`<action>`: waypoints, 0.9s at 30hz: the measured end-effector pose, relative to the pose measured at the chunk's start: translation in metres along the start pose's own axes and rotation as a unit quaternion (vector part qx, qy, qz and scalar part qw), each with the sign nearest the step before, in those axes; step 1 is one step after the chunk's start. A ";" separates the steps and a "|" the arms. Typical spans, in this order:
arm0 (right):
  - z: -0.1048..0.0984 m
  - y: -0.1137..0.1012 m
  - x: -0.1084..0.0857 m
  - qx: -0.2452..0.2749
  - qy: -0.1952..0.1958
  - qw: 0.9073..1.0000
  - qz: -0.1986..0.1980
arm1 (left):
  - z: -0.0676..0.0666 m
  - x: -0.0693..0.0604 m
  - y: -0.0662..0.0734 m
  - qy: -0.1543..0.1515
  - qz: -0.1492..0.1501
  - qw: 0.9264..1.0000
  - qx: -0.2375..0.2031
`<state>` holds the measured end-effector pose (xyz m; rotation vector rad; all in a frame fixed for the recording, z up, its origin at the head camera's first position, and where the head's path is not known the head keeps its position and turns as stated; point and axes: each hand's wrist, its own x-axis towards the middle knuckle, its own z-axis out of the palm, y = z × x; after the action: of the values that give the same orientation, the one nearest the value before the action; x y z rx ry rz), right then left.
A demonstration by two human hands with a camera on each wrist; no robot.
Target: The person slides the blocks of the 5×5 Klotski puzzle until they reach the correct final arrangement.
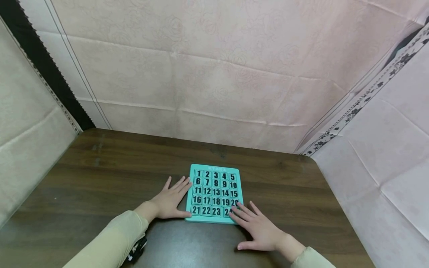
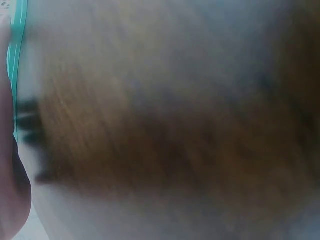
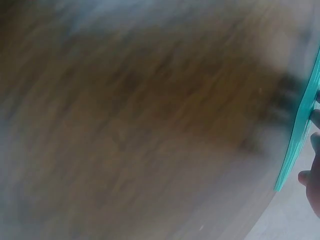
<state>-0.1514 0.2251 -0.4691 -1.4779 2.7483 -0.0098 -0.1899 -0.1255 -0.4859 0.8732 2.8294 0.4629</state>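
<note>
A flat turquoise number board lies on the wooden table, with rows of black numerals starting at 1 in its top left corner. At its left edge my left hand rests with fingers spread, the thumb and fingertips touching the side. My right hand lies over the lower right corner, its straight fingers covering part of the last numerals and its thumb down on the table. In the left wrist view a strip of the board shows beside the hand. The right wrist view has the board's edge near the fingertips.
The brown wooden table reaches back to a pale patterned cloth hanging behind it. More light cloth hangs along the right side, and another sheet along the left. A dark wrist device sits below the left sleeve.
</note>
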 end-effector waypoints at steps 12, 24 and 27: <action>-0.001 -0.006 0.013 0.003 -0.005 1.000 -0.005 | -0.002 -0.003 -0.001 -0.001 -0.004 1.000 0.000; -0.007 -0.005 0.018 0.015 -0.014 1.000 0.006 | 0.000 -0.003 -0.004 0.001 -0.007 1.000 -0.008; -0.014 -0.001 0.023 0.020 0.009 0.999 0.031 | 0.000 -0.004 -0.004 0.005 -0.011 1.000 -0.019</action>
<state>-0.1637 0.2052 -0.4559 -1.3895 2.7889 -0.0778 -0.1887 -0.1305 -0.4874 0.8328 2.8263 0.5182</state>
